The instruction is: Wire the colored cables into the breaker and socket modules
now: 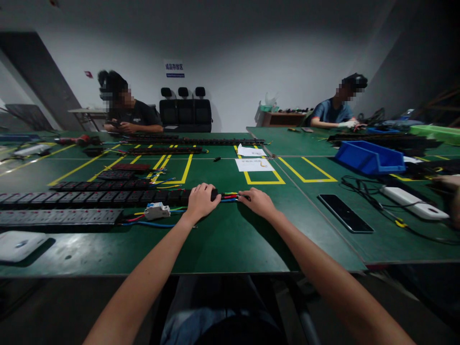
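A long black power strip [118, 198] lies along the green table [230, 244], running in from the left. My left hand [202, 202] is closed over its right end, with the fingers curled down across the top. Out of that end come red, blue and yellow-green wires [229, 197]. Just to the right, my right hand [259, 202] is closed, pinching these wires between thumb and fingers; their tips are hidden by the hand. Nearer me on the left lies a second, grey power strip [61, 218] with loose wires and a small white-grey circuit breaker [157, 211] beside it.
A phone [345, 213], a white power bank [413, 203] with black cables, and a blue bin [370, 157] are on the right. White paper sheets [251, 165] lie ahead. More strips and a red drill [81, 140] are farther left. Two co-workers sit across the table.
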Demonstrator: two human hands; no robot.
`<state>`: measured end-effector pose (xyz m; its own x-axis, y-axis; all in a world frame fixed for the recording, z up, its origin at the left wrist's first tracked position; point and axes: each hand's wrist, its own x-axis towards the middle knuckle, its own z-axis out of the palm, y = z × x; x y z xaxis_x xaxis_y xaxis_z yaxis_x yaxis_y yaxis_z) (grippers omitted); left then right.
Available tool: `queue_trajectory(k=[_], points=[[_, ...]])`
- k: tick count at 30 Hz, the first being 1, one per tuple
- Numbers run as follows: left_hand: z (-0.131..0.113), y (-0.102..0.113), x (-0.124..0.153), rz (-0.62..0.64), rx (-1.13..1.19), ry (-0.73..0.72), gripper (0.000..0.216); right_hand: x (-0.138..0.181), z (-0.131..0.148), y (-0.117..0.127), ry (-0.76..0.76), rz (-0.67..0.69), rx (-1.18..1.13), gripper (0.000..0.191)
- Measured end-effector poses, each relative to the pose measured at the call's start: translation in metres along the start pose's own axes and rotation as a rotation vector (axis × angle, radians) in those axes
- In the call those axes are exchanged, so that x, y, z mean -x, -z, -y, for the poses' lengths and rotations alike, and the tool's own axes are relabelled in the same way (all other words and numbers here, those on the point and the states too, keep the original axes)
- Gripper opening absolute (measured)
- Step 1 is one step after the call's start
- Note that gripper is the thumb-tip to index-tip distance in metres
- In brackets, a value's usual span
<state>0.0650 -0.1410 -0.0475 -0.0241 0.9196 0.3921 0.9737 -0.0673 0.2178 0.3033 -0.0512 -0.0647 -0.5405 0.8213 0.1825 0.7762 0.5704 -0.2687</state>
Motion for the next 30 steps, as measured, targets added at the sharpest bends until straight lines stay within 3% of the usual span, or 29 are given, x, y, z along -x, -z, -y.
queue_trajectory(k=[12,30], points=[[-0.0001,0.0003,0.0012,-0.014,-0.025,-0.011,0.034,-0.0030,0.0003,-0.0006,-0.003,-0.014,-0.125,0.036],[0.0004,-0.0002,0.0009,-0.006,-0.024,-0.003,0.035,-0.0058,-0.0024,-0.0057,-0.012,-0.014,-0.111,0.032]])
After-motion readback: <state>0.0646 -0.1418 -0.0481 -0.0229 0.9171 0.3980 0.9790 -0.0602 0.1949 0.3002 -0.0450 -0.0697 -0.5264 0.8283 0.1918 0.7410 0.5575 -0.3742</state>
